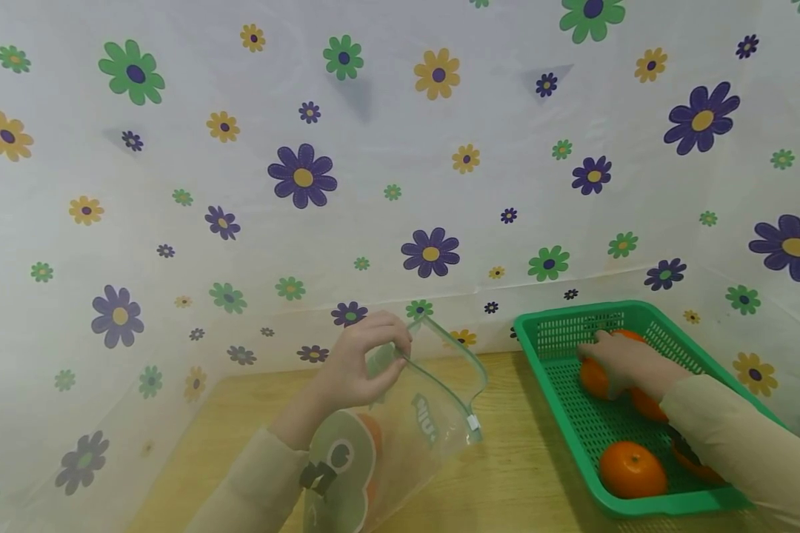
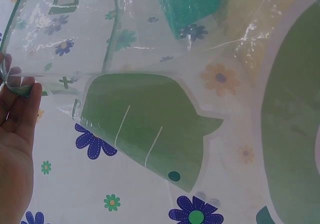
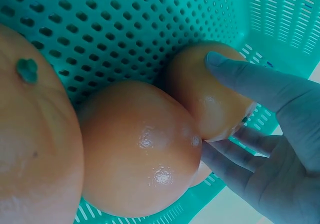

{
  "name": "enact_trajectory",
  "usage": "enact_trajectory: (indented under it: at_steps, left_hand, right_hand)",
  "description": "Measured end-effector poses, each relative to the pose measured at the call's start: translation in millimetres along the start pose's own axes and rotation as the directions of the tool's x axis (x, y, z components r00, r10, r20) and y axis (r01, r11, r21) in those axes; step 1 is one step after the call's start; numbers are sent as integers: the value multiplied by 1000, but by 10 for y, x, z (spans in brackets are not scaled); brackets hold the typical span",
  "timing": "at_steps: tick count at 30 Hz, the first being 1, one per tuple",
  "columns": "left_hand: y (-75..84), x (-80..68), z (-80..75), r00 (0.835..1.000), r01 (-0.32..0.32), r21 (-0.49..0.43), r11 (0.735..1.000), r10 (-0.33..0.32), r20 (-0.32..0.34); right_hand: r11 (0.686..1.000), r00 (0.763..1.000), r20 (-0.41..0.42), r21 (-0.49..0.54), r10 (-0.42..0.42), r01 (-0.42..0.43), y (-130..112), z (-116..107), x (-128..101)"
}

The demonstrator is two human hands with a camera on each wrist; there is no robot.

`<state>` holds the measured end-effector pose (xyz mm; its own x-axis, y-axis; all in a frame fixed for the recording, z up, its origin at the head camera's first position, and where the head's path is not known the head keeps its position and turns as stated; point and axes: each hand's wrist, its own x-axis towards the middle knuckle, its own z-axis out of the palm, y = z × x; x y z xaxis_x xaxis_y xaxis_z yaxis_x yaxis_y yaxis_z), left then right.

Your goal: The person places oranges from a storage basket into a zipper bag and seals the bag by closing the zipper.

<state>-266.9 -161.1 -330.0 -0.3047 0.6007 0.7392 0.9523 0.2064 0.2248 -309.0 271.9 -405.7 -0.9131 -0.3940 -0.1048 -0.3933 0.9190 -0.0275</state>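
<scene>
The left hand (image 1: 363, 363) pinches the rim of a clear zip bag (image 1: 400, 422) standing on the worktop (image 1: 507, 474). To the right, the right hand (image 1: 630, 363) curls around an orange (image 1: 593, 377) inside the green basket (image 1: 547, 333), other oranges (image 1: 632, 468) nearer.

We see a light wooden table (image 1: 507, 474) filling the lower middle of the head view, its back and left edges meeting a flower-printed plastic sheet (image 1: 373, 185) that rises behind it. At the lower right of the frame a green perforated basket (image 1: 567, 422) sits flat on the wood, with oranges (image 1: 632, 469) inside. At the lower centre a clear zip bag (image 1: 400, 429) with green printing rests its bottom on the table, well apart from the basket, bare wood between them.
</scene>
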Motion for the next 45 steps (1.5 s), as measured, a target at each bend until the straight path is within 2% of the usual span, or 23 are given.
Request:
enact_trajectory:
  at_steps: [45]
  left_hand:
    - [-21, -15, -3, 1000, 1, -22, 1000, -1, 1]
  right_hand:
    - [1000, 1000, -22, -9, 9, -10, 12, 17, -32]
